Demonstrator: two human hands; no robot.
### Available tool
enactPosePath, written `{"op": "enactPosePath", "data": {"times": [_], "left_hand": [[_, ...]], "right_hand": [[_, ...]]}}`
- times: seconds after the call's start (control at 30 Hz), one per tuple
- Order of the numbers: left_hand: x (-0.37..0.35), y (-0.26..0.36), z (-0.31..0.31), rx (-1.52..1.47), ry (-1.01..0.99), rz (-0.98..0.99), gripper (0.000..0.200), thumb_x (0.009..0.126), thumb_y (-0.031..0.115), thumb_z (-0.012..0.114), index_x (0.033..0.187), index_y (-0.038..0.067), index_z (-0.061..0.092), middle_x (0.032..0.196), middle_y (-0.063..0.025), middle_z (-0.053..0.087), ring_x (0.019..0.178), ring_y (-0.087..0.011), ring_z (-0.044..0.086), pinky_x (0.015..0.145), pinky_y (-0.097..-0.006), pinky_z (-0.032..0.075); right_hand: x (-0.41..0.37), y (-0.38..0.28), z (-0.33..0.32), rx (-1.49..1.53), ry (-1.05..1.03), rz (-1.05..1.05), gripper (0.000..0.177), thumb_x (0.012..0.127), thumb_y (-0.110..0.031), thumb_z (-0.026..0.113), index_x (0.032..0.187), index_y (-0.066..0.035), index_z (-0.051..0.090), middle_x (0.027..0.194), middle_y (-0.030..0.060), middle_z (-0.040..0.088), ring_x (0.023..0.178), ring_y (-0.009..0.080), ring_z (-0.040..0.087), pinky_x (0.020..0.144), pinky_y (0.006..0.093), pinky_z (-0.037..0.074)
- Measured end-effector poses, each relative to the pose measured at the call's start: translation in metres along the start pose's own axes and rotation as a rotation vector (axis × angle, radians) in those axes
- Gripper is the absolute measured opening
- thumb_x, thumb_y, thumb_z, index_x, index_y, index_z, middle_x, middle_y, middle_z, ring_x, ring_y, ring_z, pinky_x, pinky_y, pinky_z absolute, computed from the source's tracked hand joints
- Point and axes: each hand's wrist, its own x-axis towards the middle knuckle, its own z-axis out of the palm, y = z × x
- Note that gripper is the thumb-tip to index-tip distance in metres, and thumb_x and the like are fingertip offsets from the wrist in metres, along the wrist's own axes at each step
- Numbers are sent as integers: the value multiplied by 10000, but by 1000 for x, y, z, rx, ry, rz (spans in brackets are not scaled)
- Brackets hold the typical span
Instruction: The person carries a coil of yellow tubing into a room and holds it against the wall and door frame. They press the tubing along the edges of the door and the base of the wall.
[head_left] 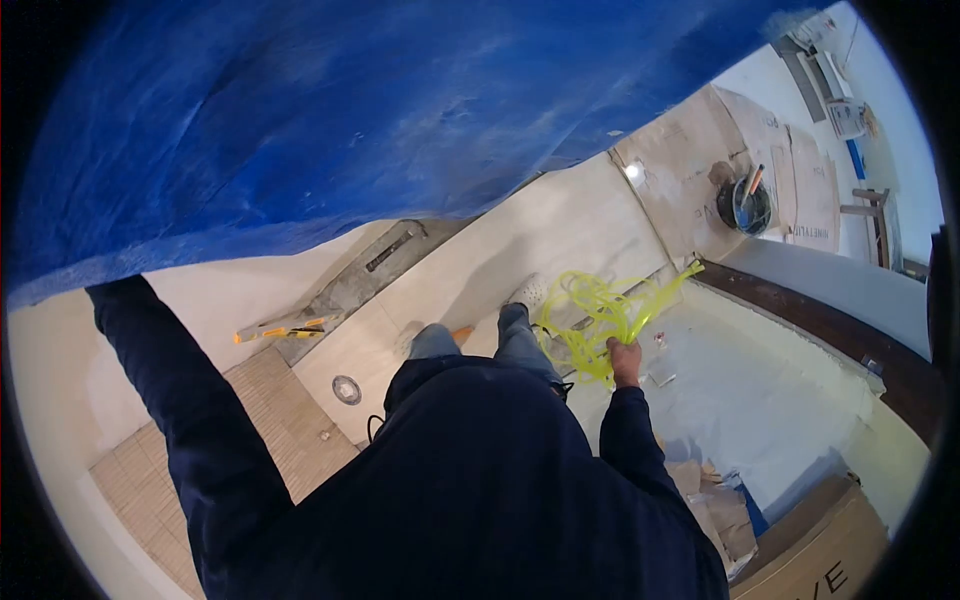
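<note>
My right hand [624, 360] is closed around a bundle of tangled yellow-green plastic strips [590, 312], which spread out in loops above the floor and toward the dark threshold. A large blue sheet [380, 120] fills the top of the view. My left arm reaches up at the left, and the hand is hidden behind the sheet's lower edge. Below the sheet, a yellow-handled tool [290, 328] lies beside the grey strip along the wall.
A round drain [346, 390] sits in the pale floor near my feet. A black bucket [745, 205] with tools stands at upper right on cardboard. An open cardboard box [830, 545] is at lower right, with torn cardboard [722, 515] beside it.
</note>
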Motion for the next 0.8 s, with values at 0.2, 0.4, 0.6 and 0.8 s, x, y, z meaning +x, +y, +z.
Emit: {"op": "enactPosePath", "data": {"times": [0.2,0.4,0.6,0.8], "left_hand": [[-3,1,-1,-33,-40,-38,573,962,398,427,1361,-8,365,1363,-174,469,1257,-291,447,1072,-401,342],[-33,-1,4,-103,-135,-82,616,962,430,422,1389,-6,336,1387,-181,449,1276,-301,431,1087,-413,330],[-87,-14,31,-300,-330,-117,660,961,461,417,1417,-3,307,1411,-189,429,1296,-311,415,1102,-424,318],[-108,-25,23,-211,-547,-25,656,957,391,482,1431,-3,257,1473,-176,341,1350,-306,345,1137,-417,256]], "right_hand": [[9,21,10,-58,96,-43,278,694,-184,662,895,9,654,747,150,684,676,266,658,638,370,498],[-18,30,18,-100,41,26,297,707,-169,648,947,5,666,857,156,703,810,288,672,721,371,500],[-89,17,20,-40,166,100,339,706,-189,668,995,-13,661,899,175,698,855,312,668,765,373,505],[-181,36,37,28,324,132,408,702,-201,680,1063,-15,636,972,167,690,902,309,659,809,370,505]]}}
